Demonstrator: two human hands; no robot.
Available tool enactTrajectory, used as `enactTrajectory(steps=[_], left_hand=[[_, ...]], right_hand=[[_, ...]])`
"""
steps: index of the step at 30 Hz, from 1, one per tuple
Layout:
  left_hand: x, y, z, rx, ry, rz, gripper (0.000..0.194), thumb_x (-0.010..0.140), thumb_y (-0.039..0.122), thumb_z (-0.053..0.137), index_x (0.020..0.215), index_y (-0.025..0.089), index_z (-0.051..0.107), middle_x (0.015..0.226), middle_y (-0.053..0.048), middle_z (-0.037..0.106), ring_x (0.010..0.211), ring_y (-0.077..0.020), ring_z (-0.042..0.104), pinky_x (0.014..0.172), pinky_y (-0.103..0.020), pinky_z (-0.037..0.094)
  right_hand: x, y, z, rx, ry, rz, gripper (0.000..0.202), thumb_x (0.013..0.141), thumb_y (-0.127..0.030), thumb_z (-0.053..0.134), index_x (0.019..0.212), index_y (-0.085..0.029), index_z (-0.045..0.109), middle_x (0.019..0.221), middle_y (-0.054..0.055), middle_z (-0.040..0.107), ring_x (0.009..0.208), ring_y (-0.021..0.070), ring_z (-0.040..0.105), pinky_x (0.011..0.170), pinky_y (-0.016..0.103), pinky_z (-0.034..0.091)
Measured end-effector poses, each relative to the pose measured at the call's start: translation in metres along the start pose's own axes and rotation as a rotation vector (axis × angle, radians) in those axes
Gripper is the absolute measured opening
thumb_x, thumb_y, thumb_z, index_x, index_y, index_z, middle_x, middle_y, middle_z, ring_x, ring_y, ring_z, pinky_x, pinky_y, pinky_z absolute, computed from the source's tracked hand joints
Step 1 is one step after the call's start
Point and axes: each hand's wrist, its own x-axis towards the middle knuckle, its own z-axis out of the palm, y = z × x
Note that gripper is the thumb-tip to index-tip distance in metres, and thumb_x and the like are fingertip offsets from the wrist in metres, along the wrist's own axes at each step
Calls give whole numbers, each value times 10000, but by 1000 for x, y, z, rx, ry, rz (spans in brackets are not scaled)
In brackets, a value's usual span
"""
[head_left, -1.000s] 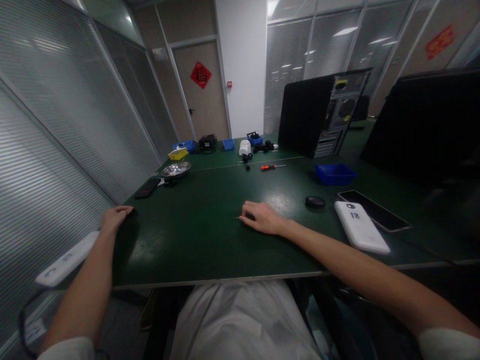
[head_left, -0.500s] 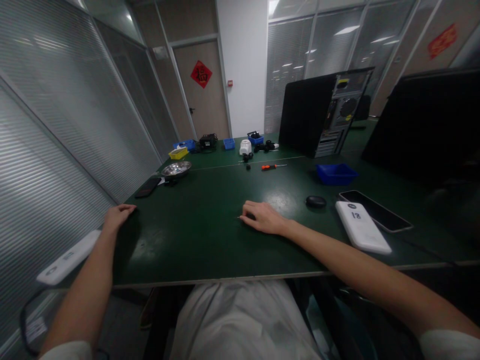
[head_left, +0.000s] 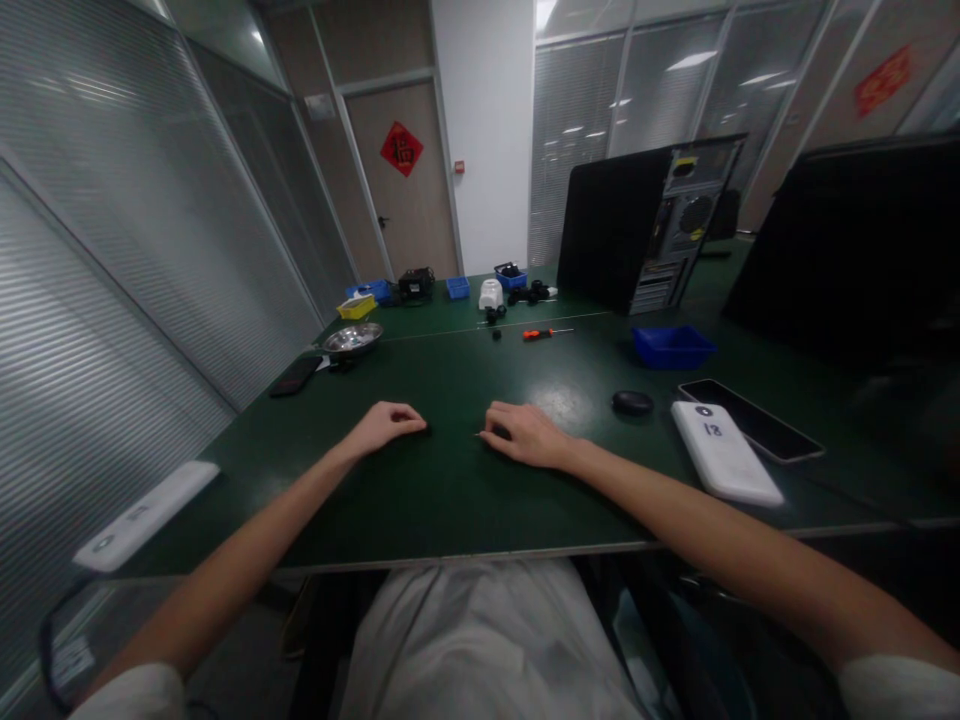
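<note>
Left hand [head_left: 386,425]: fingertips pinched on dark piece [head_left: 428,428], low over table [head_left: 450,500]. Right hand [head_left: 525,436]: fingers curled round thin tool [head_left: 477,435], tip toward left hand. Mouse [head_left: 632,403] right of right hand; beyond, white slab [head_left: 724,455] marked 18, beside phone [head_left: 756,415]. Farther: screwdriver [head_left: 538,334], bowl [head_left: 354,340].

Two hands [head_left: 525,437] — one green table [head_left: 450,505]
</note>
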Motion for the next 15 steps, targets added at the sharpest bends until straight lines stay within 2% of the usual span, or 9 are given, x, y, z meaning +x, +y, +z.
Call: enactTrajectory(steps=[3, 5, 7, 11, 15], left_hand=[[16, 35, 51, 5, -67, 168, 343, 885, 476, 673, 985, 173, 799, 997, -71, 756, 934, -224, 679, 851, -308, 503], [22, 45, 70, 11, -59, 231, 303, 902, 428, 664, 967, 163, 795, 972, -71, 752, 910, -213, 673, 833, -296, 498], [23, 47, 78, 4, -29, 271, 283, 923, 397, 645, 972, 159, 790, 979, -70, 746, 910, -205, 669, 826, -286, 494], [17, 45, 78, 19, 21, 354, 325, 991, 385, 553, 996, 155, 783, 973, -70, 725, 897, -183, 651, 801, -271, 477], [10, 46, 79, 87, 41, 390, 321, 984, 399, 573, 1070, 161, 771, 947, -66, 700, 778, -153, 596, 690, -254, 444]], right_hand=[[0, 0, 0, -7, 2, 4, 182, 1002, -378, 561, 982, -205, 613, 983, 22, 630, 762, 132, 554, 645, 256, 317], [0, 0, 0, -14, 7, 5, 175, 997, -374, 567, 975, -206, 611, 973, 18, 627, 761, 132, 551, 646, 256, 313], [1, 0, 0, -20, 13, 6, 172, 993, -372, 572, 966, -206, 609, 966, 15, 625, 754, 130, 545, 643, 257, 307], [1, -2, -2, -18, 14, 7, 163, 991, -360, 572, 966, -204, 610, 970, 18, 628, 748, 128, 540, 649, 259, 307], [0, -2, -5, -19, 6, 25, 167, 988, -355, 571, 953, -198, 614, 962, 22, 632, 753, 133, 544, 655, 261, 310]])
